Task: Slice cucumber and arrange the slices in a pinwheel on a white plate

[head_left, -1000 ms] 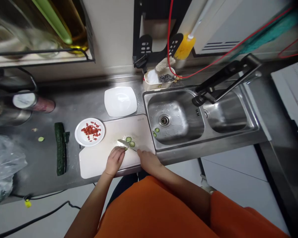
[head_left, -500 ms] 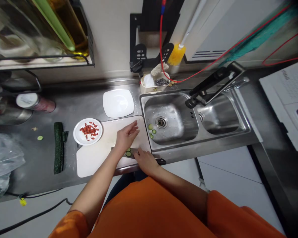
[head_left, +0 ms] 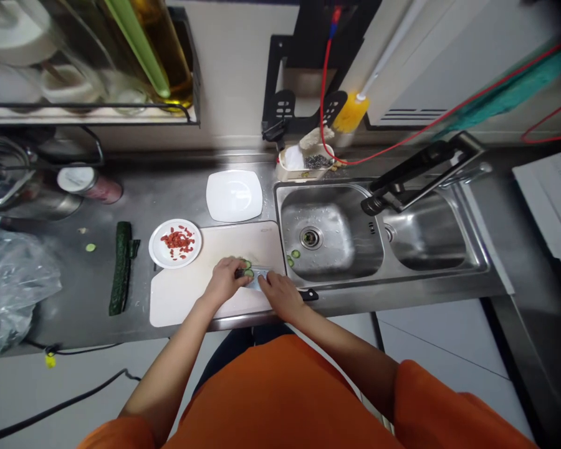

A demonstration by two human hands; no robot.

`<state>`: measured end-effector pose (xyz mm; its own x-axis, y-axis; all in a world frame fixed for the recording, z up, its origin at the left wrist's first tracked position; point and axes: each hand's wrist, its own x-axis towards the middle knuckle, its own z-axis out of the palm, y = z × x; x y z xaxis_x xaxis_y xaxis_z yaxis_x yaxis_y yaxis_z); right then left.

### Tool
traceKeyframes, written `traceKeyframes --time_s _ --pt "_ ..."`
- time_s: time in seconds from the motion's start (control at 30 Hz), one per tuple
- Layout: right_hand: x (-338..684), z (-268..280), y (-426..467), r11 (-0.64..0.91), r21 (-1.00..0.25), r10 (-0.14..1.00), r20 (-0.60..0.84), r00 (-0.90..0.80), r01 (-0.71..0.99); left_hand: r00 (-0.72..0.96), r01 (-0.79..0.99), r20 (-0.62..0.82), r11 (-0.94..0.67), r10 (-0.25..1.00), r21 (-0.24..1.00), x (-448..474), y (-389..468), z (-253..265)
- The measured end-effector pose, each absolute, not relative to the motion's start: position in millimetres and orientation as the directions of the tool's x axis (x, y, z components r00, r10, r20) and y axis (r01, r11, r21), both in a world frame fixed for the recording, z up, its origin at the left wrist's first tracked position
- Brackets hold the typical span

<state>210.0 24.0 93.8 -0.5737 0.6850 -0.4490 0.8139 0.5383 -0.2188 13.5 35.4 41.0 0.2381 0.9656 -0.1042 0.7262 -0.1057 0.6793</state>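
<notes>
My right hand (head_left: 283,296) is closed on a knife, its black handle (head_left: 310,294) jutting out to the right past the palm. The blade (head_left: 258,278) lies over the white cutting board (head_left: 182,302) and points left. Cucumber slices (head_left: 248,273) rest at the blade's left part. Around them curl the fingers of my left hand (head_left: 225,279), thumb on the near side; the fingertips are partly hidden. Left of the board lies a dark green cucumber (head_left: 119,268), with a shorter piece (head_left: 134,248) against it.
A round plate of red berries (head_left: 153,246) overlaps the board's far left corner. Behind the board sits a white square plate (head_left: 234,196). The double sink (head_left: 331,234) is at the right, cucumber slices (head_left: 295,254) inside. A plastic bag (head_left: 19,287) lies far left.
My left hand has come back from over the right part of the board, where its fingers were stretched out, to the slices at the blade. The whole view has shifted slightly.
</notes>
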Motion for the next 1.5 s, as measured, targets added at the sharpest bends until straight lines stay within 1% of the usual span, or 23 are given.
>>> traceKeyframes --time_s 0.13,0.2,0.27,0.33,0.4,0.43,0.5,0.53,0.57,0.63,0.67,0.73,0.8,0.83,0.93,1.07,1.17,1.27,1.3,1.37,1.43,1.5 --pt "215 98 16 0.553 -0.220 0.662 -0.469 -0.584 0.803 0.191 0.759 -0.091 -0.088 0.977 0.645 17 42 32" --pt "220 102 9 0.535 -0.261 0.644 -0.490 -0.588 0.803 0.169 0.768 -0.077 -0.082 0.983 0.635 19 40 29" --pt "225 106 4 0.495 -0.314 0.622 -0.523 -0.583 0.810 0.128 0.751 -0.028 -0.078 0.991 0.656 19 36 30" --pt "229 108 2 0.433 -0.356 0.601 -0.571 -0.559 0.828 0.021 0.726 0.045 -0.046 0.999 0.686 9 32 35" --pt "232 108 4 0.375 -0.378 0.588 -0.609 -0.532 0.846 -0.188 0.735 0.118 0.059 0.975 0.676 -14 28 42" --pt "232 107 5 0.354 -0.386 0.587 -0.617 -0.524 0.852 -0.330 0.750 0.161 0.155 0.930 0.643 -31 27 45" --pt "231 105 9 0.332 -0.403 0.594 -0.613 -0.521 0.853 -0.589 0.744 0.248 0.397 0.769 0.538 -70 25 49" --pt "230 104 11 0.326 -0.408 0.600 -0.608 -0.520 0.853 -0.678 0.711 0.278 0.512 0.681 0.482 -90 25 49" --pt "229 104 12 0.322 -0.410 0.604 -0.605 -0.519 0.853 -0.743 0.661 0.276 0.606 0.609 0.442 -109 26 48" --pt "226 103 15 0.320 -0.407 0.607 -0.605 -0.515 0.856 -0.849 0.528 0.224 0.755 0.479 0.388 -141 29 44" --pt "225 104 15 0.320 -0.403 0.607 -0.608 -0.512 0.857 -0.877 0.481 0.184 0.799 0.444 0.362 -153 30 41" --pt "223 104 16 0.317 -0.400 0.602 -0.615 -0.509 0.860 -0.896 0.438 0.076 0.843 0.437 0.312 -170 32 35" --pt "223 105 17 0.313 -0.398 0.597 -0.624 -0.504 0.862 -0.882 0.455 0.011 0.846 0.471 0.279 -179 31 31" --pt "222 106 18 0.311 -0.397 0.597 -0.625 -0.503 0.864 -0.868 0.479 0.004 0.835 0.497 0.272 -183 29 31" --pt "220 106 19 0.306 -0.397 0.600 -0.625 -0.499 0.865 -0.817 0.566 0.044 0.782 0.576 0.260 -192 18 36" --pt "218 102 20 0.303 -0.401 0.615 -0.611 -0.499 0.864 -0.780 0.620 0.081 0.750 0.620 0.230 -198 0 55" --pt "217 100 22 0.306 -0.385 0.641 -0.593 -0.488 0.871 -0.706 0.700 0.123 0.661 0.698 0.270 -190 -12 70" --pt "216 102 28 0.302 -0.349 0.676 -0.578 -0.457 0.887 -0.508 0.828 0.135 0.439 0.851 0.348 -166 -24 78" --pt "217 103 30 0.299 -0.336 0.687 -0.573 -0.446 0.893 -0.410 0.862 0.127 0.339 0.903 0.378 -156 -28 79" --pt "217 105 36 0.289 -0.312 0.705 -0.570 -0.422 0.905 -0.161 0.886 0.077 0.110 0.984 0.451 -133 -34 76" --pt "217 106 41 0.273 -0.294 0.722 -0.567 -0.397 0.916 0.052 0.849 0.027 -0.059 0.998 0.525 -112 -39 68" --pt "217 106 43 0.264 -0.287 0.736 -0.557 -0.385 0.921 0.170 0.823 -0.009 -0.137 0.985 0.551 -98 -42 58"
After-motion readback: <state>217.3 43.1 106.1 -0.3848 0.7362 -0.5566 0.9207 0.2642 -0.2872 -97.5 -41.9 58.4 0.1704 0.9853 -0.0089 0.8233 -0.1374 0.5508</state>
